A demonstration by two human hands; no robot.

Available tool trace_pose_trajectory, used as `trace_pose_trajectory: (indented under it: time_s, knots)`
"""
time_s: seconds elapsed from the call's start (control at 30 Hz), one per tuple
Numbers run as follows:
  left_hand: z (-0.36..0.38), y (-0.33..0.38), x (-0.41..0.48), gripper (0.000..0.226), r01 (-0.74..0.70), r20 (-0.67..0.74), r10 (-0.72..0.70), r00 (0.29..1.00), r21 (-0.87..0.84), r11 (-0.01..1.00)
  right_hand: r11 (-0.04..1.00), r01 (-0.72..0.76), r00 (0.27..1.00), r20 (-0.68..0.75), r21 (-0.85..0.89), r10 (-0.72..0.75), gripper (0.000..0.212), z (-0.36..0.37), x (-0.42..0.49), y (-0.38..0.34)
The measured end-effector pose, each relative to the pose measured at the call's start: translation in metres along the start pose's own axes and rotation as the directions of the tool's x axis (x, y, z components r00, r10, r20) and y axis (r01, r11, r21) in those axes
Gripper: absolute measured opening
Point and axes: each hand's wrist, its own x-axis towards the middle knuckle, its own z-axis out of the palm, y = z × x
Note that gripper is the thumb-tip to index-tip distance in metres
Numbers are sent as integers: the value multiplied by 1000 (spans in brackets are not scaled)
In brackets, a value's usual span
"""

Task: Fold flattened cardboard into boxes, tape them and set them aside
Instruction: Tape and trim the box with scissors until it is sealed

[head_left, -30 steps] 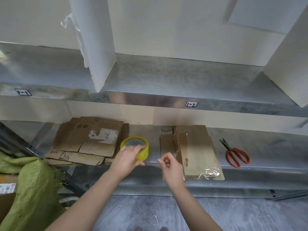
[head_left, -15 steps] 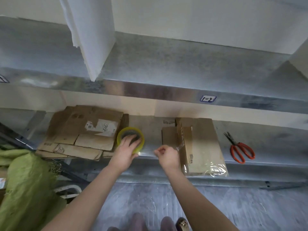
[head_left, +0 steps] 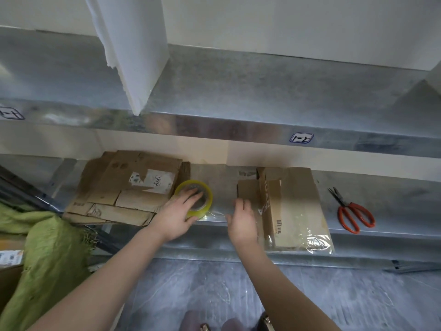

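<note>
A yellow tape roll (head_left: 207,199) lies flat on the metal shelf (head_left: 393,206). My left hand (head_left: 177,216) rests on it, fingers over its top and thumb at its near side. A strip of clear tape (head_left: 216,214) stretches from the roll to my right hand (head_left: 242,223), which pinches its end. Just right of that hand lies a flattened cardboard box (head_left: 290,206) with clear tape at its near end. A stack of flattened cardboard (head_left: 126,187) lies to the left of the roll.
Red-handled scissors (head_left: 353,215) lie on the shelf at the right. An upper metal shelf (head_left: 238,130) overhangs the work area. A green sack (head_left: 47,259) stands at the lower left beside a box (head_left: 9,261). Grey floor and my shoes (head_left: 229,324) lie below.
My left hand has set the tape roll down flat on the shelf. My right hand has drawn a strip of tape out to the right, toward the flattened box.
</note>
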Motion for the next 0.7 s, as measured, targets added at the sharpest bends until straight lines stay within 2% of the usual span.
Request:
trace_pose_trajectory:
  time_s: [0.07, 0.13, 0.23, 0.5, 0.7]
  knots:
    - [-3, 10, -8, 67, -1, -58, 7, 998, 108, 994, 987, 158, 983, -95, -27, -159, 36, -5, -19, -3]
    - [-1, 31, -16, 71, -51, -82, 64, 995, 145, 988, 956, 281, 928, -232, -77, -292, 35, -15, -44, -5]
    - [8, 72, -28, 68, -83, -96, 95, 991, 123, 989, 922, 351, 869, -309, -167, -386, 43, -40, -82, 2]
    - [54, 174, -57, 57, -129, -123, 140, 983, 87, 988, 928, 262, 907, -261, -266, -331, 49, -70, -133, 96]
    - [79, 227, -55, 66, -51, -93, 51, 994, 1, 999, 949, 182, 937, -247, -259, -247, 51, -96, -131, 160]
